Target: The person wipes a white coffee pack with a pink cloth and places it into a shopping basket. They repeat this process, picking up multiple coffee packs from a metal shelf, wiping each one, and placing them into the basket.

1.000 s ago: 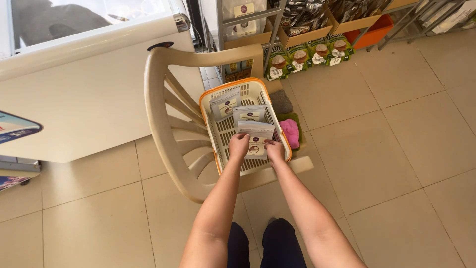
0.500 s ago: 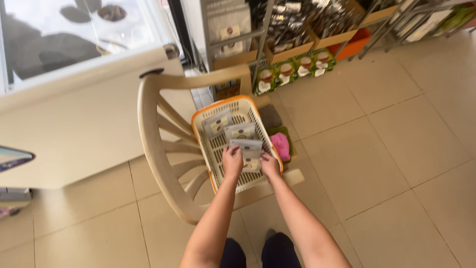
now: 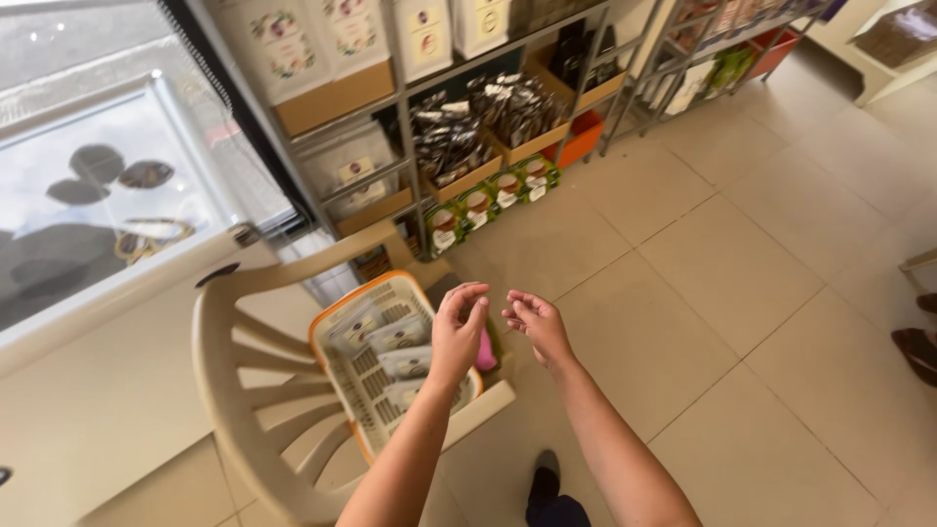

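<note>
My left hand (image 3: pixel 457 330) and my right hand (image 3: pixel 533 325) are raised side by side above the floor, fingers loosely curled, holding nothing. Just below and left of them an orange-rimmed white basket (image 3: pixel 339 329) rests on the seat of a cream plastic chair (image 3: pixel 256 392). Several clear packets (image 3: pixel 395 337) lie in the basket. A pink object (image 3: pixel 485 353) pokes out beside the basket, under my left hand.
A metal shelf rack (image 3: pixel 410 127) with boxes, dark bags and green-lidded tubs (image 3: pixel 488 203) stands behind the chair. A glass-topped freezer (image 3: pixel 107 205) fills the left. Beige floor tiles (image 3: pixel 742 283) stretch right, where a shoe (image 3: pixel 917 346) shows at the edge.
Both hands have lifted out of the basket and let go of the packet they held. The view has tilted up toward the shelves.
</note>
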